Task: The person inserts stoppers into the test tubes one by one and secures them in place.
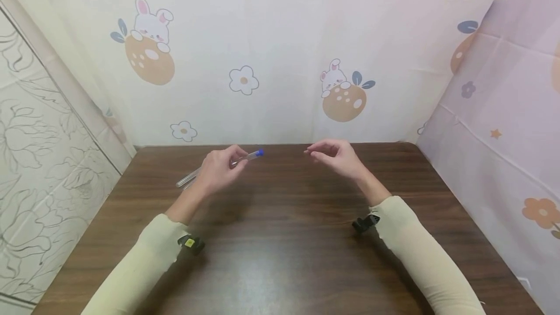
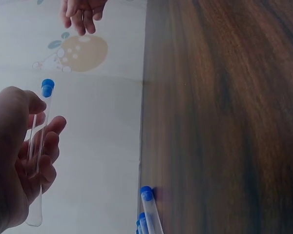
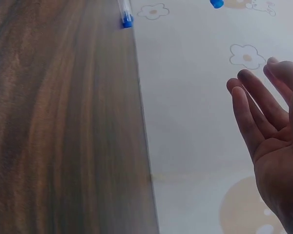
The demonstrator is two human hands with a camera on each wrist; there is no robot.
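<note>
My left hand (image 1: 217, 168) pinches a clear test tube (image 2: 36, 207) with a blue stopper (image 2: 48, 87) between thumb and fingers. In the head view the tube slants across the hand, its stopper (image 1: 261, 152) pointing right and its rounded bottom out to the left. A second clear outline shows beside it within the fingers in the left wrist view. Opposite, my right hand (image 1: 337, 155) is raised over the far right part of the table, its fingers loosely bent and holding nothing. The right wrist view shows that hand's palm and fingers (image 3: 256, 107) apart from any object.
Several blue-capped tubes (image 2: 147, 196) lie on the brown wooden table (image 1: 280, 237) by its far edge, mostly hidden behind the left hand in the head view. A printed curtain (image 1: 280, 111) hangs right behind that edge, and another (image 1: 503, 159) runs along the right side.
</note>
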